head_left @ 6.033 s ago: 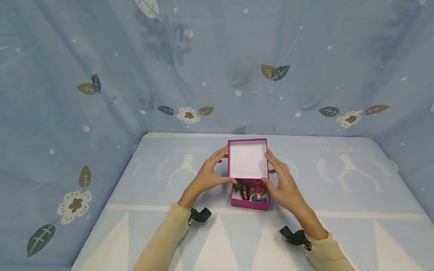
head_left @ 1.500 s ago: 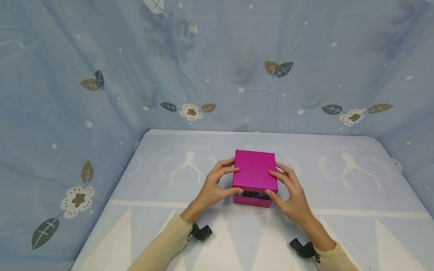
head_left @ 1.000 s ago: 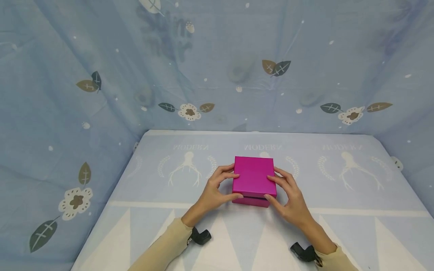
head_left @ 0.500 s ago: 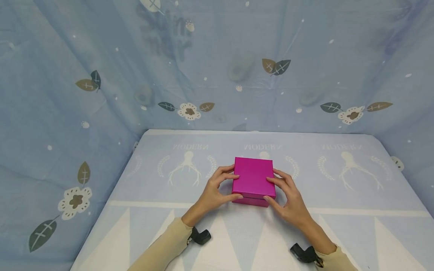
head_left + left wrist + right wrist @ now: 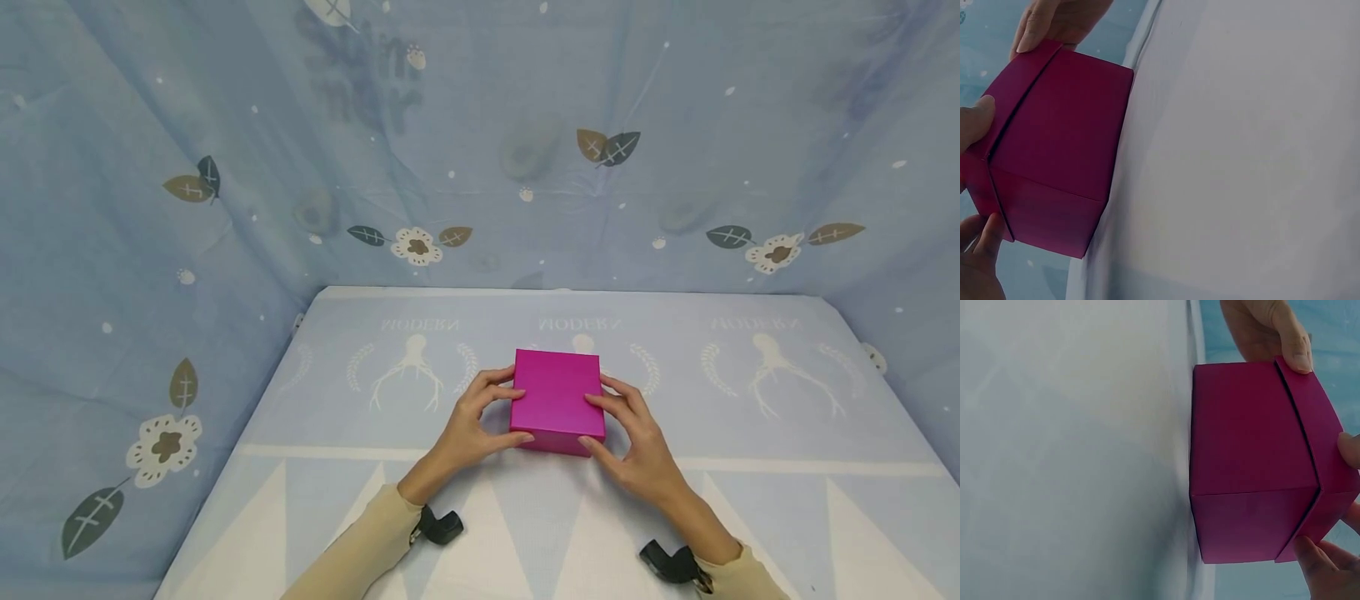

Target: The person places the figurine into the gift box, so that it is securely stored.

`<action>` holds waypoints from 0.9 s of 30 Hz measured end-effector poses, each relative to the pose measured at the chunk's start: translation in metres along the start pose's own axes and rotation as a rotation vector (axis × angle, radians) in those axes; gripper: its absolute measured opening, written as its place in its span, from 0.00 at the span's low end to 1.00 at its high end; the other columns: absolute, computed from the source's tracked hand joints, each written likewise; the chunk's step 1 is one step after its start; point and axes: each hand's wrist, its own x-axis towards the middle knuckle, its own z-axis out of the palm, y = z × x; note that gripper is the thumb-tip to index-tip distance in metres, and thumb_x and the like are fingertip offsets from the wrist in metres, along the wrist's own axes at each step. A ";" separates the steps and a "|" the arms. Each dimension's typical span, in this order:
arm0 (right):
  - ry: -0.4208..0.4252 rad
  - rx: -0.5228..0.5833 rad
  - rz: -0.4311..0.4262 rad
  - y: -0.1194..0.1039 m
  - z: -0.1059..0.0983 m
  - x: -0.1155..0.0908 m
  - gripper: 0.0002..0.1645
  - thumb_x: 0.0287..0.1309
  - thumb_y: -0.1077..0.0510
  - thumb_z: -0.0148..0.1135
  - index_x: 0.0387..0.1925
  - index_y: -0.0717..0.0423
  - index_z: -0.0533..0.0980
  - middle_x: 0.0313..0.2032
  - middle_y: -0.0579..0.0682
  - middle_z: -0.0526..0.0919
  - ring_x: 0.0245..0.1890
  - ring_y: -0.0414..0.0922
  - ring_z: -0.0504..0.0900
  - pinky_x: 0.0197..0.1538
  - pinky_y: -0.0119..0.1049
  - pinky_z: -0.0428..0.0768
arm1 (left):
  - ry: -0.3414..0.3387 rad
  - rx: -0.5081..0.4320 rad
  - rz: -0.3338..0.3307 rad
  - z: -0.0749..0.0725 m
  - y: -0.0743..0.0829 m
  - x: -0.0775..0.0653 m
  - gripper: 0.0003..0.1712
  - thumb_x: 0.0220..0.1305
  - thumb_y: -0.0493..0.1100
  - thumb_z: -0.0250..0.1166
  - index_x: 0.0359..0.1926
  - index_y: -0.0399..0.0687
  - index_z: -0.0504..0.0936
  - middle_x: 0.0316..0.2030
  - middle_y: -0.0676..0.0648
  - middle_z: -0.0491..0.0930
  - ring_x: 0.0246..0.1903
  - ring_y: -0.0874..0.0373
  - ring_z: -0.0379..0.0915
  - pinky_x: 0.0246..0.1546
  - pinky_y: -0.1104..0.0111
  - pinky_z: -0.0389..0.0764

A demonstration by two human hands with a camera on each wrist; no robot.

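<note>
A bright magenta lid (image 5: 558, 392) covers a square box base (image 5: 1066, 125) of the same colour, which stands on the table. In the wrist views, a thin dark seam runs between the lid's rim and the base. My left hand (image 5: 467, 429) grips the lid's left side, thumb at the front and fingers along the side and top edge. On the opposite side my right hand (image 5: 643, 450) holds the lid the same way, its thumb near the front right corner. The box's contents are hidden under the lid.
The table (image 5: 772, 525) has a pale blue and white cover with triangles. Blue patterned cloth (image 5: 480, 150) hangs behind it and at both sides. A black wrist camera (image 5: 442, 527) sits on the left wrist, and another black camera (image 5: 667, 562) on the right.
Six seconds ago the lid was tilted up, showing small dolls in the box. Both hands have since lowered it over the base, and the front gap has narrowed to a seam.
</note>
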 end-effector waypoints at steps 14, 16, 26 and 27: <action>-0.003 0.003 0.002 -0.003 -0.002 -0.003 0.39 0.36 0.68 0.80 0.56 0.64 0.76 0.65 0.66 0.66 0.61 0.60 0.70 0.66 0.16 0.62 | -0.008 -0.021 -0.022 0.009 -0.034 -0.015 0.34 0.42 0.37 0.81 0.53 0.47 0.80 0.63 0.41 0.68 0.66 0.46 0.64 0.61 0.45 0.72; -0.010 0.001 0.009 -0.004 -0.003 -0.004 0.39 0.37 0.67 0.79 0.56 0.63 0.76 0.65 0.65 0.66 0.61 0.60 0.70 0.66 0.16 0.62 | -0.013 -0.019 -0.019 0.009 -0.034 -0.015 0.34 0.42 0.37 0.81 0.54 0.48 0.80 0.63 0.41 0.68 0.67 0.47 0.64 0.61 0.44 0.72; -0.047 -0.023 0.019 -0.006 -0.004 -0.008 0.38 0.41 0.67 0.78 0.58 0.60 0.75 0.66 0.64 0.65 0.64 0.57 0.67 0.63 0.17 0.64 | -0.011 0.025 0.009 0.008 -0.028 -0.018 0.34 0.41 0.37 0.82 0.52 0.46 0.80 0.62 0.38 0.68 0.65 0.44 0.65 0.60 0.47 0.74; -0.051 -0.021 0.024 -0.007 -0.004 -0.008 0.38 0.41 0.66 0.77 0.58 0.60 0.75 0.67 0.63 0.65 0.64 0.56 0.67 0.63 0.17 0.63 | -0.012 0.024 0.009 0.008 -0.027 -0.019 0.33 0.41 0.37 0.82 0.52 0.46 0.80 0.62 0.38 0.68 0.65 0.44 0.65 0.59 0.47 0.74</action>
